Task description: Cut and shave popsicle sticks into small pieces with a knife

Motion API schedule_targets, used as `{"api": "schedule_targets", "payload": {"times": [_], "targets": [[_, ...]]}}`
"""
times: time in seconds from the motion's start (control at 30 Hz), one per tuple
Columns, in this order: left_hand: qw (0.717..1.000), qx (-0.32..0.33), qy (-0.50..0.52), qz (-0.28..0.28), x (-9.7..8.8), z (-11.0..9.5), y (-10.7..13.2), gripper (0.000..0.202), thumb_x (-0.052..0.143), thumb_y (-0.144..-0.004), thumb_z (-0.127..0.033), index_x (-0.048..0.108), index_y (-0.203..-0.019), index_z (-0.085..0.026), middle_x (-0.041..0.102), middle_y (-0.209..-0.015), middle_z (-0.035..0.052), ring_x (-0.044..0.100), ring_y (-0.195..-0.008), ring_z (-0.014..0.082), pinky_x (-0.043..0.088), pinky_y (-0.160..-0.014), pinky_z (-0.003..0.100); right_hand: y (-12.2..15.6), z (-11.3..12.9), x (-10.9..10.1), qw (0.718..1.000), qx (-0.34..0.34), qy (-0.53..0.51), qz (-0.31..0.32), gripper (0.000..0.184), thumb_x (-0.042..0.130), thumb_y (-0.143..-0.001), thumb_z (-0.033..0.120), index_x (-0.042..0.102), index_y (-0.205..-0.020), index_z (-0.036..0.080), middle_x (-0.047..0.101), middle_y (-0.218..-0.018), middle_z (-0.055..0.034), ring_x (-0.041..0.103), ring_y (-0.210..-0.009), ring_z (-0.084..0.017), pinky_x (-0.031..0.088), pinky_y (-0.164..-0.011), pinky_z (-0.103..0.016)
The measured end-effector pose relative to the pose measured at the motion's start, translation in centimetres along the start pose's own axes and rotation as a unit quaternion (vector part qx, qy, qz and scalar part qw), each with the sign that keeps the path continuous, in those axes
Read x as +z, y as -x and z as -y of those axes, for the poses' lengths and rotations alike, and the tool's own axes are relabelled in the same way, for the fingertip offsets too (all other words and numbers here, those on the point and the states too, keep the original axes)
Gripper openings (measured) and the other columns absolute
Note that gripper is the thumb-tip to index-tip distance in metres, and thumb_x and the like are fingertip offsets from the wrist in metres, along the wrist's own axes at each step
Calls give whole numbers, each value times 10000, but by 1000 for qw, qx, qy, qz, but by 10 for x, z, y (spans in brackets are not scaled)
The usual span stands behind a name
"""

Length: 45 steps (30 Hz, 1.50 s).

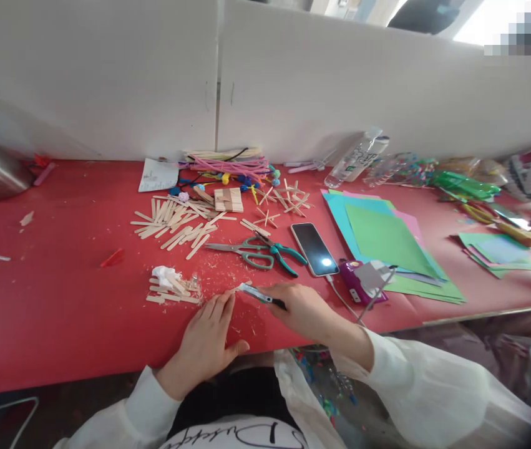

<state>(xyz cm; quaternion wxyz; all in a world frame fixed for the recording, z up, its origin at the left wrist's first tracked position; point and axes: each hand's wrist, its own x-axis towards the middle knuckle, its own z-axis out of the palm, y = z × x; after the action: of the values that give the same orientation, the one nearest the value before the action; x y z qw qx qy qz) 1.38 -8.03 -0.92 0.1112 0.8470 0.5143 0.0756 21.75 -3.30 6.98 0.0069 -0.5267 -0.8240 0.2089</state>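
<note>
My right hand (300, 308) is closed round a small craft knife (258, 294) whose blade points left, low over the red table (59, 299) near its front edge. My left hand (209, 337) lies flat on the table just left of the blade, fingers stretched out; its fingertips rest beside wood shavings. A small wooden stick piece may lie at the blade tip, too small to be sure. To the left lies a little pile of cut sticks and white scraps (171, 287).
Loose popsicle sticks (176, 224), scissors (246, 251), teal pliers (286, 255), a phone (314, 248), a purple power bank (361, 282), coloured paper sheets (387, 240), pipe cleaners (234, 165), a plastic bottle (356, 157). White partition behind. Another person's arm at the far right.
</note>
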Motion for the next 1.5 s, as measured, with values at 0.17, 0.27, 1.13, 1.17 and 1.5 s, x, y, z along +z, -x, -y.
{"api": "schedule_targets", "payload": {"times": [0.17,0.27,1.13,1.17,1.5], "targets": [[1000,25,10,13,-8,7,-4,735,510,-812,-528,334,-1376,-91,422,-1374,173,375,-1265,310,354,-1018,455,4,9,-11,992,-24,119,22,383,469,-864,210,552,-1235,260,690,-914,-45,646,-718,-170,394,-536,-238],[999,29,7,21,-15,7,-8,764,532,-781,-568,335,-1386,-144,428,-1372,147,349,-1275,320,364,-1006,473,6,7,-12,990,-10,138,24,388,441,-891,226,519,-1268,281,683,-917,-39,646,-732,-172,376,-512,-243],[987,101,2,126,-37,18,-25,908,656,-665,-563,243,-1419,-272,132,-1513,144,100,-1383,312,273,-1041,510,31,-1,9,997,25,72,-13,422,448,-873,178,491,-1287,244,671,-867,-26,658,-674,-162,348,-482,-246],[986,105,5,129,-38,19,-24,915,665,-660,-555,233,-1421,-284,116,-1517,139,82,-1385,313,273,-1038,514,30,0,8,996,25,79,-15,421,443,-876,180,489,-1290,244,667,-853,-25,656,-660,-162,335,-472,-246],[986,114,-5,124,-34,24,-22,844,677,-625,-601,379,-1357,-307,132,-1514,145,115,-1376,338,272,-1034,523,14,17,7,994,16,108,30,394,425,-896,202,482,-1284,226,674,-898,-40,658,-655,-167,293,-445,-257]]}}
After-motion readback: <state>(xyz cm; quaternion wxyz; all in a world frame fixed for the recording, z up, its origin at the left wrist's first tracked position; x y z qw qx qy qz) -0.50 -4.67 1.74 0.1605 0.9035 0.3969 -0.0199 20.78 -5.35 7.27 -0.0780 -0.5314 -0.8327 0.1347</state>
